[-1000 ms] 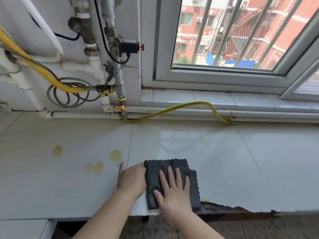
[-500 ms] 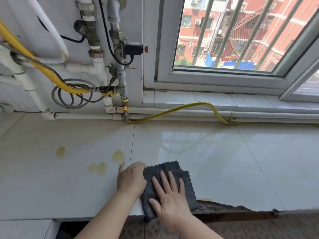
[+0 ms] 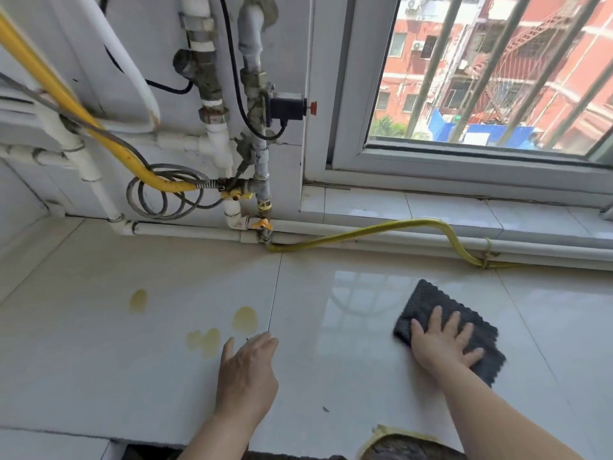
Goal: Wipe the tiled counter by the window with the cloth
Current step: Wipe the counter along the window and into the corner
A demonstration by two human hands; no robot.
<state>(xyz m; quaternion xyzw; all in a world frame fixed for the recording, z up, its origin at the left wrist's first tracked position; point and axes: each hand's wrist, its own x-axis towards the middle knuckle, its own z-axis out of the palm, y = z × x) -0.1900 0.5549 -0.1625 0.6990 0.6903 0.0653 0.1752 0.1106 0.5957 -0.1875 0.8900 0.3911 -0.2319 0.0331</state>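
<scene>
Item: dark grey cloth [image 3: 431, 307], which we find lying flat on the tiled counter [image 3: 331, 376], right of the middle and about midway between the window-side edge and the front edge. Its long axis runs diagonally, from a corner pointing towards the window [image 3: 497, 78] down to a corner pointing at the front right. Our right hand [image 3: 442, 343] lies palm down on the cloth's lower middle, fingers spread apart and flat, pressing rather than gripping; cloth shows beyond the fingertips and to the right of the hand. Our left hand [image 3: 247, 376] is well apart from the cloth, just above or on the bare tile near the front edge, fingers loosely open, holding nothing. Yellowish spots [image 3: 243, 318] sit just beyond and left of it. A yellow hose [image 3: 381, 227] runs along the back edge.
</scene>
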